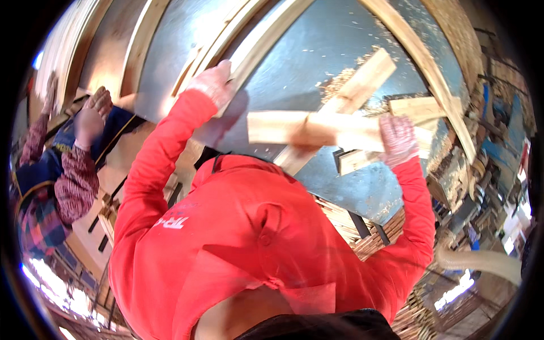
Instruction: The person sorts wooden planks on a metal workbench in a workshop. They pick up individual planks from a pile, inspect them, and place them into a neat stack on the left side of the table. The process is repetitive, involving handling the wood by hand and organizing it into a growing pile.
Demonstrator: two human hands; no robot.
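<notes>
A red top [243,226] with the wearer's sleeves takes up the lower middle of the frame. Beyond it lies a blue-grey metal desk [294,73], stretching from the upper left to the right of centre. At the left edge of the frame a co-worker [37,187] in checked, patterned clothing stands with both hands near the stacked boards in the upper left. A long board [269,42] slants from the top centre down toward the left hand; another timber [422,56] runs down the upper right. The short plank [334,130] lies nearly level just right of centre, across a diagonal plank [362,82] beneath it. A ribbed pale hose [476,263] bends at the lower right. The right hand [398,139], in a pale glove, has its grip closed over the short plank near the right end. The left hand [212,85], also gloved, has its grip curled tight on the long board near the lower end; its thumb is hard to make out. Wood shavings [334,85] are scattered beside the diagonal plank.
</notes>
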